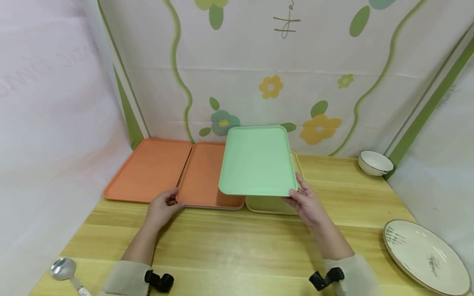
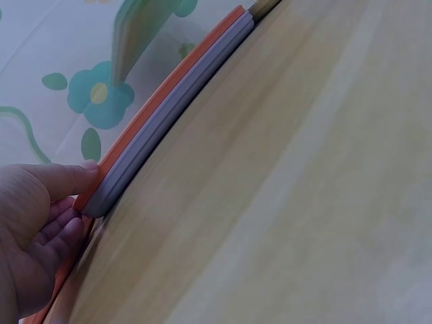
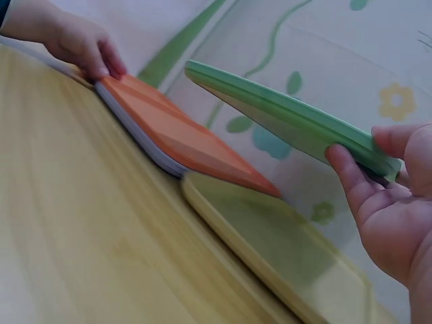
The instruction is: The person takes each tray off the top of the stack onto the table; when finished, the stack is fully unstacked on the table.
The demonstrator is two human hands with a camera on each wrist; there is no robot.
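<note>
Head view: one orange tray lies far left on the surface, the left hand pinches a second orange tray beside it, and the right hand holds one green tray raised partly over one yellow tray.

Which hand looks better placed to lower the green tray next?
Probably the right hand: it grips the green tray by its near right corner, while the left hand pinches a corner of the orange tray beside the yellow tray.
</note>
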